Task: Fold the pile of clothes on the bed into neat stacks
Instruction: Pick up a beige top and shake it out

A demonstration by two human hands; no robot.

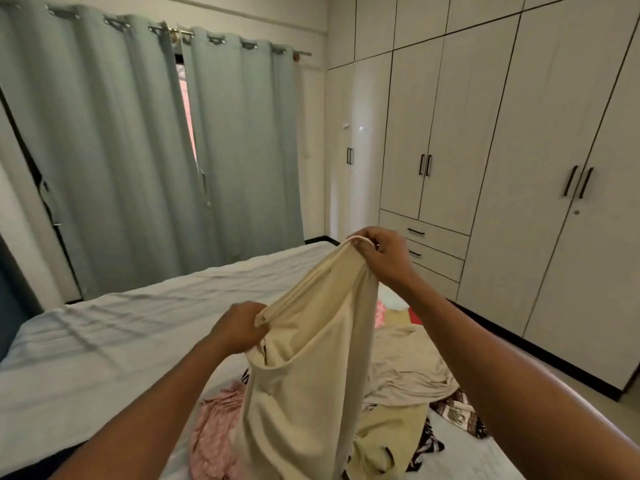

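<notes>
Head: cream garment (304, 393) over clothes pile (408, 368)

One camera sits on the person's head. It looks forward and down, close over the bed (104, 341). Curtains (121, 150) show at eleven o'clock, the wardrobe (519, 133) at two.

left hand (239, 327) pinching, right hand (382, 254) raised, pinching

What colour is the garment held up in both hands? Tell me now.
Cream, plain with no pattern; the garment shows best in the head view.
</notes>
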